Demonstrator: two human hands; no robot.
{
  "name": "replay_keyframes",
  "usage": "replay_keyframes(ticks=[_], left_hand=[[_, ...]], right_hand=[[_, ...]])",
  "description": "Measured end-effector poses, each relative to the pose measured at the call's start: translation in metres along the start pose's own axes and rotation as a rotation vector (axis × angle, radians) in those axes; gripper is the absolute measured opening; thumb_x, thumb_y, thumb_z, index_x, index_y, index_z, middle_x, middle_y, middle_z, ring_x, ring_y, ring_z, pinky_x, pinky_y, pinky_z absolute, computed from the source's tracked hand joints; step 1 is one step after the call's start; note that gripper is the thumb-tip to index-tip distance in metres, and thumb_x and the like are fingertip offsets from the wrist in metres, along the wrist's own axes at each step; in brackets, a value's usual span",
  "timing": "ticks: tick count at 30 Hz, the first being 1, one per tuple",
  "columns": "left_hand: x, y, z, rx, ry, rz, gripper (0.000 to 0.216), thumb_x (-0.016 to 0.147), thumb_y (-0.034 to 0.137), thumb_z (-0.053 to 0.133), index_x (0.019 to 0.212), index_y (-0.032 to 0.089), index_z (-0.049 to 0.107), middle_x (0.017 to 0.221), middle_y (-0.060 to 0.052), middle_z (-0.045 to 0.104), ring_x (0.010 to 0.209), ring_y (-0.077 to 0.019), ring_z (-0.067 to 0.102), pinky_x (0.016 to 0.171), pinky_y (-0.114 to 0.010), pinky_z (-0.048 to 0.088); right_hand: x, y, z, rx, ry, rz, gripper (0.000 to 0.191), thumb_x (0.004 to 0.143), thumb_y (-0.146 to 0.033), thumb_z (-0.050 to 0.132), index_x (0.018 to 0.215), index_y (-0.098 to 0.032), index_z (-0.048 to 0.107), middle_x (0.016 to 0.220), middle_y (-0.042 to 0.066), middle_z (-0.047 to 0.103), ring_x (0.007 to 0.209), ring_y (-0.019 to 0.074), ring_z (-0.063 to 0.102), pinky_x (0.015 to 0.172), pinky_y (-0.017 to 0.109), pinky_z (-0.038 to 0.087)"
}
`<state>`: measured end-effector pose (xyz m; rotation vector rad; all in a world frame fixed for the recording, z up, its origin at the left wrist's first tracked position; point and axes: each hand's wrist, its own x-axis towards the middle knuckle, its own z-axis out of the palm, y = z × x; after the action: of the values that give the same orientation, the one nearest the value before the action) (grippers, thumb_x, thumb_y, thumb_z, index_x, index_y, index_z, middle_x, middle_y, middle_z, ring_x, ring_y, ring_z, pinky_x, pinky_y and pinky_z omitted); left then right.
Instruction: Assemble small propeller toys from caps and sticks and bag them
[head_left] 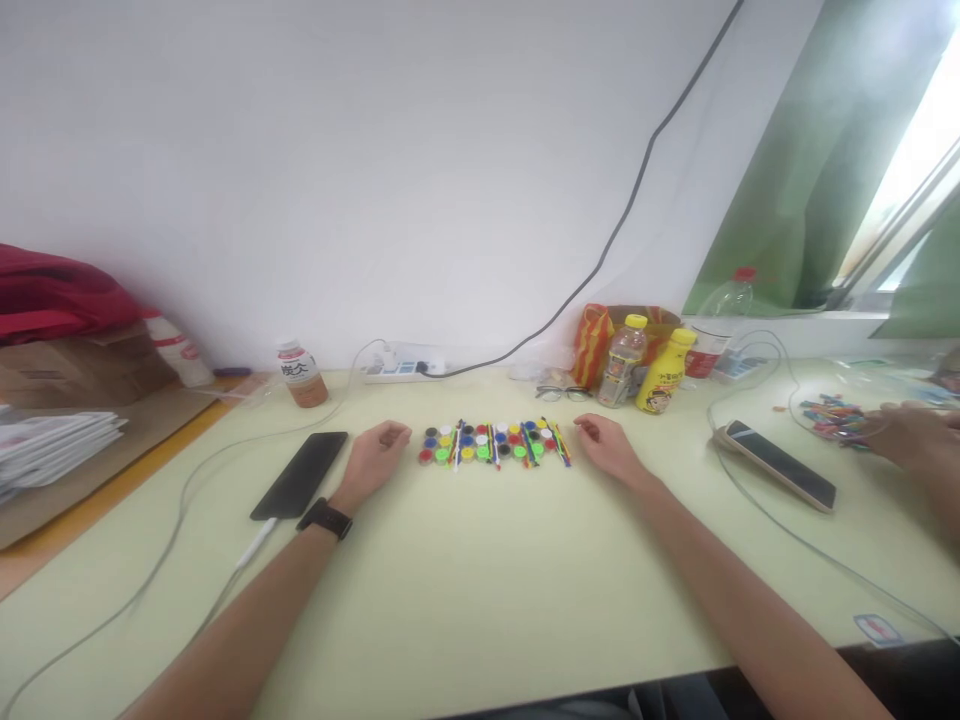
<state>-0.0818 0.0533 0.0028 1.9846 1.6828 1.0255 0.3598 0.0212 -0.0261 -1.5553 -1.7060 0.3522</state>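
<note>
My left hand [375, 460] rests on the pale table at the left end of a row of small coloured pieces, its fingers curled in and a black band on the wrist. At the right end lies my right hand [606, 450], also with curled fingers. Nothing shows in either hand. Between them are small round discs [468, 454] in red, blue, yellow, green, white and black, set close together in groups. Thin coloured sticks [493, 445] lie in bundles between and beside the groups. Both hands are slightly apart from the pieces.
A black phone [300, 476] with a cable lies left, near a drink bottle [303, 375]. A clear bottle [624, 362] and a yellow bottle [666, 372] stand behind right. Another phone [780, 465] lies right; beyond it another person's hand [911, 435] is near coloured pieces [831, 415].
</note>
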Motion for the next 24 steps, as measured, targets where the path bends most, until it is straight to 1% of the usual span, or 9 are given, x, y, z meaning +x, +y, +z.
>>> replay_keyframes(ticks=[5,8,11,13,15,18,21,23,24], left_hand=[[-0.004,0.009,0.001,0.068,-0.001,0.022,0.039,0.09,0.053,0.051,0.095,0.02,0.072,0.085,-0.004,0.075,0.078,-0.0214,0.064,0.07,-0.03,0.046],[-0.012,0.022,0.001,0.125,-0.01,0.083,0.037,0.094,0.051,0.049,0.094,0.022,0.071,0.083,-0.003,0.073,0.077,-0.021,0.062,0.071,-0.03,0.045],[-0.022,0.043,0.003,0.236,-0.051,0.319,0.034,0.101,0.045,0.044,0.096,0.022,0.069,0.085,-0.004,0.072,0.076,-0.0203,0.062,0.071,-0.031,0.044],[-0.029,0.059,0.007,0.32,-0.098,0.581,0.033,0.104,0.039,0.044,0.092,0.021,0.069,0.083,-0.005,0.071,0.078,-0.0204,0.063,0.074,-0.033,0.044],[-0.037,0.074,0.014,0.41,-0.152,0.831,0.035,0.105,0.034,0.044,0.083,0.019,0.067,0.076,-0.007,0.067,0.074,-0.0206,0.061,0.072,-0.034,0.042],[-0.048,0.091,0.026,0.495,-0.217,1.119,0.039,0.105,0.027,0.044,0.071,0.018,0.061,0.065,-0.006,0.061,0.066,-0.0198,0.057,0.066,-0.034,0.04],[-0.053,0.103,0.038,0.533,-0.245,1.279,0.038,0.104,0.021,0.046,0.067,0.018,0.058,0.06,-0.005,0.059,0.062,-0.0192,0.056,0.063,-0.033,0.04],[-0.052,0.11,0.044,0.537,-0.271,1.313,0.038,0.102,0.021,0.048,0.066,0.018,0.058,0.058,-0.006,0.058,0.06,-0.0193,0.056,0.062,-0.033,0.043],[-0.052,0.114,0.046,0.534,-0.294,1.308,0.038,0.101,0.021,0.048,0.066,0.018,0.06,0.057,-0.005,0.058,0.059,-0.0197,0.056,0.063,-0.033,0.045]], right_hand=[[0.0,-0.001,-0.004,-0.021,-0.035,-0.03,0.028,0.091,-0.036,0.052,0.099,-0.018,0.073,0.097,0.011,0.075,0.087,0.0242,0.069,0.083,0.039,0.057],[0.0,-0.004,-0.002,-0.034,-0.055,-0.054,0.028,0.091,-0.037,0.052,0.096,-0.018,0.073,0.095,0.011,0.074,0.083,0.0237,0.067,0.08,0.038,0.056],[0.0,-0.006,0.0,-0.048,-0.071,-0.076,0.028,0.091,-0.036,0.053,0.095,-0.018,0.073,0.094,0.01,0.073,0.081,0.023,0.065,0.079,0.038,0.055],[-0.001,-0.007,0.0,-0.055,-0.077,-0.087,0.027,0.092,-0.036,0.052,0.095,-0.018,0.073,0.094,0.01,0.072,0.081,0.0226,0.065,0.079,0.037,0.055],[-0.001,-0.007,0.0,-0.058,-0.07,-0.09,0.028,0.093,-0.035,0.05,0.097,-0.018,0.072,0.097,0.011,0.072,0.083,0.0228,0.065,0.079,0.037,0.054],[-0.002,-0.011,-0.001,-0.057,-0.048,-0.088,0.031,0.096,-0.037,0.047,0.103,-0.018,0.071,0.104,0.012,0.071,0.092,0.0245,0.065,0.083,0.038,0.054],[-0.006,-0.035,-0.003,-0.057,0.038,-0.157,0.03,0.098,-0.038,0.047,0.105,-0.02,0.071,0.109,0.012,0.071,0.106,0.0283,0.063,0.093,0.043,0.052],[-0.015,-0.068,-0.003,-0.027,0.119,-0.286,0.028,0.099,-0.039,0.05,0.105,-0.022,0.071,0.108,0.012,0.071,0.11,0.0296,0.062,0.1,0.047,0.049],[-0.021,-0.089,-0.002,0.011,0.116,-0.368,0.027,0.099,-0.039,0.051,0.106,-0.023,0.071,0.107,0.011,0.072,0.109,0.0294,0.062,0.102,0.047,0.048]])
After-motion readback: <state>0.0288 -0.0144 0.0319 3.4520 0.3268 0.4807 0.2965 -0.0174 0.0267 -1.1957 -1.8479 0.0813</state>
